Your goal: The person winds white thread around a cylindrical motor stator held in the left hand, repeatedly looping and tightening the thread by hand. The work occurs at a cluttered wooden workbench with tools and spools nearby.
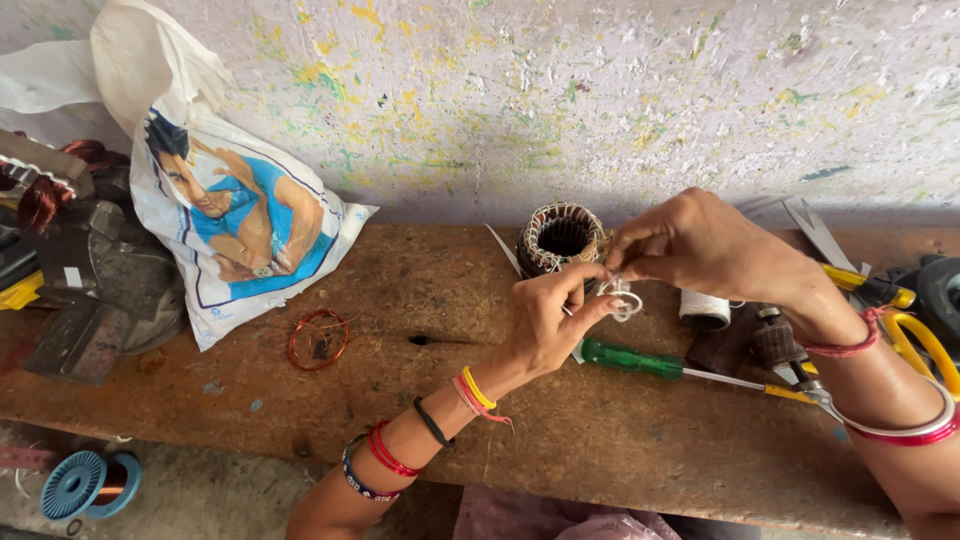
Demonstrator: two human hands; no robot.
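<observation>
Workbench (pixel 600 440) mid-span: both hands pinch white thread (pixel 622 300).

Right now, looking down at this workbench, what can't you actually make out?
Head view only:
- How the white cord is looped or knotted: the fingers of the left hand and right hand cover it.
- The scissors: the right forearm and frame edge hide them.
- The screwdriver tip: behind the right wrist.
- The dark metal parts: cut off at the left edge.
</observation>
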